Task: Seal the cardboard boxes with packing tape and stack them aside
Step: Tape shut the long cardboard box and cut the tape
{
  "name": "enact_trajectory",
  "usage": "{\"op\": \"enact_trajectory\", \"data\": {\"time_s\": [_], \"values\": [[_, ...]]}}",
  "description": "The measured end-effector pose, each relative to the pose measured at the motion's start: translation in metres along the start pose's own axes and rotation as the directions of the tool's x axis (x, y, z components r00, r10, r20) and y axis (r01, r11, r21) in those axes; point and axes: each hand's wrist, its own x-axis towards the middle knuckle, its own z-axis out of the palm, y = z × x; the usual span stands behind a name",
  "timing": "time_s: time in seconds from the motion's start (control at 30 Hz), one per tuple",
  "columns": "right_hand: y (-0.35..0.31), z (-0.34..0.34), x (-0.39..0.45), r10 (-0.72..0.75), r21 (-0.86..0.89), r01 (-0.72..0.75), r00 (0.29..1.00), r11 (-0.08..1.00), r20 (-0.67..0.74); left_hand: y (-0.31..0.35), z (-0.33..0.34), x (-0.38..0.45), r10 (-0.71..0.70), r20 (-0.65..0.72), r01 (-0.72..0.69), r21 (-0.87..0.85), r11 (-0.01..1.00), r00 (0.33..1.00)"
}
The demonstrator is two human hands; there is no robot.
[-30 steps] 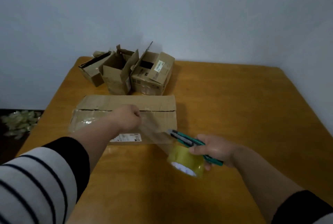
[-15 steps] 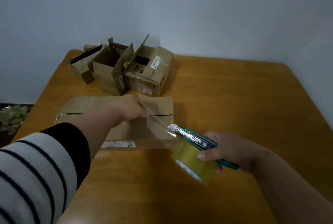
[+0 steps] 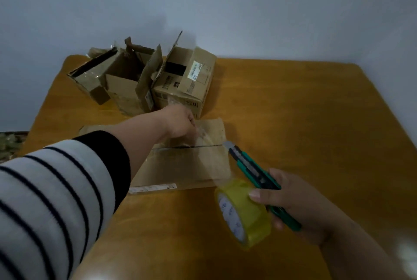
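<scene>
Now flat box (image 3: 185, 164) lies between hands, left (image 3: 180, 121) and right (image 3: 291, 203).

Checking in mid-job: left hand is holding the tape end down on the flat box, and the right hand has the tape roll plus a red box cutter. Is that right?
Not quite. The head view shows the box cutter is green, not red. The rest stands: the left hand holds the tape end on the flat box, and the right hand holds the tape roll together with the cutter.
</scene>
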Motion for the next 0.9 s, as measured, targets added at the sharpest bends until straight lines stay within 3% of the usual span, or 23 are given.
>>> {"op": "enact_trajectory", "data": {"time_s": [0.13,0.33,0.47,0.9], "values": [[0.008,0.016,-0.001,0.012,0.198,0.007,0.995,0.980,-0.094,0.006,-0.008,0.012,0.043,0.049,-0.047,0.089,0.995,0.998],[0.006,0.035,0.006,0.024,0.208,0.001,0.993,0.978,-0.118,0.022,-0.007,0.024,0.121,0.091,-0.149,0.440,0.886,0.988],[0.004,0.043,0.009,0.036,0.241,-0.007,0.993,0.970,-0.116,0.030,-0.001,0.028,0.183,0.095,-0.204,0.577,0.791,0.979],[-0.006,0.048,0.019,0.061,0.282,-0.027,0.992,0.959,-0.113,0.020,0.010,0.043,0.170,0.040,-0.167,0.499,0.850,0.985]]}}
